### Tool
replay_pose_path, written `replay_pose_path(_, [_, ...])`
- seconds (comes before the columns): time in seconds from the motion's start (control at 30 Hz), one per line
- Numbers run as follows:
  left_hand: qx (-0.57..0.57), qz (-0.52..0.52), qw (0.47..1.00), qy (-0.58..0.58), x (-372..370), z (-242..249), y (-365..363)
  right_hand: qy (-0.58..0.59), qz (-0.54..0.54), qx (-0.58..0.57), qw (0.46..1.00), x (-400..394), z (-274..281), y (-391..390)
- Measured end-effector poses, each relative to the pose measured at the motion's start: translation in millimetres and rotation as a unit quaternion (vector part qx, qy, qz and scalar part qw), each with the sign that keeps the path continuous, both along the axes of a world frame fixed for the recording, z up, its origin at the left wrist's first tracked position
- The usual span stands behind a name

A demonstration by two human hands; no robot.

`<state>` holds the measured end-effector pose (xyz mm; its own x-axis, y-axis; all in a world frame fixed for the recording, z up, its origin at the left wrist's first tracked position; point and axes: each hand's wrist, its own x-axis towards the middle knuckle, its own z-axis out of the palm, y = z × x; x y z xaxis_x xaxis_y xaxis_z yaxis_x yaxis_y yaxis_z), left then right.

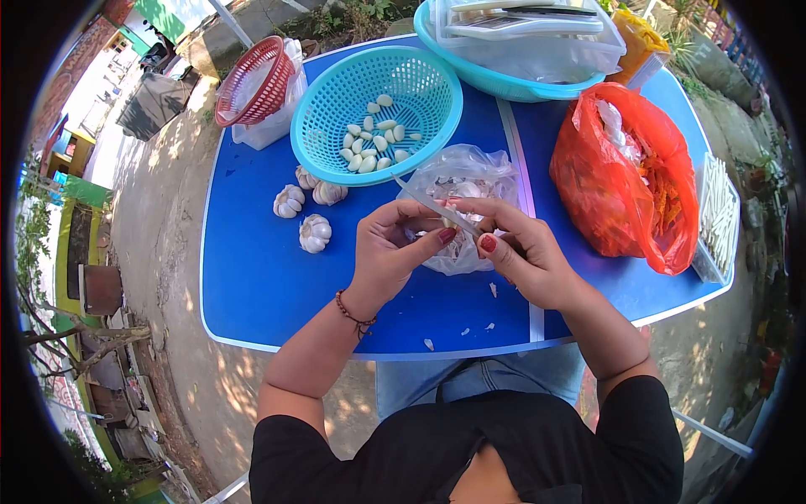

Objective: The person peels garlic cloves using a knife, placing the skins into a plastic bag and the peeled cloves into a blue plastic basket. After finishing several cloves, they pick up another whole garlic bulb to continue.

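Note:
Both hands meet above a clear plastic bag that has garlic skins in it. My left hand pinches a garlic clove, mostly covered by the fingers. In my right hand is a small knife, its blade slanting up and left across the clove. To the left of my left hand lie whole garlic bulbs, one of them partly under a turquoise basket. Several peeled garlic cloves rest on the bottom of that basket.
An open red plastic bag with orange-red contents stands right, beside a container of white sticks. Behind are a turquoise basin carrying a clear plastic box, and a red basket. Skin scraps dot the blue table.

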<state>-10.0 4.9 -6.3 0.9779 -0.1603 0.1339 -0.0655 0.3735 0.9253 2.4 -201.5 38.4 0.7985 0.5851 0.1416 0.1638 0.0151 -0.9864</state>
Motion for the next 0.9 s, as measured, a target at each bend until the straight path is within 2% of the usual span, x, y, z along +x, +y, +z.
replay_pose_path(0.2, [0.019,0.006,1.0,-0.019,0,-2,-1,-0.049,-0.015,-0.044,0.998,3,-11,0])
replay_pose_path(0.37, [-0.01,-0.01,1.0,0.019,-2,2,-1,0.122,-0.043,-0.006,0.992,2,-6,-4])
replay_pose_path(0.43, [-0.022,-0.014,0.999,0.039,-2,5,0,0.148,-0.045,-0.004,0.988,4,-6,-6])
replay_pose_path(0.6, [-0.074,-0.037,0.992,0.095,0,10,0,0.077,-0.064,0.01,0.995,1,-10,0])
replay_pose_path(0.7, [-0.075,-0.035,0.994,0.076,2,4,2,0.065,-0.063,-0.01,0.996,3,-15,-2])
replay_pose_path(0.9, [-0.009,0.003,0.999,0.041,-2,-2,-1,0.095,-0.009,0.017,0.995,0,-9,-3])
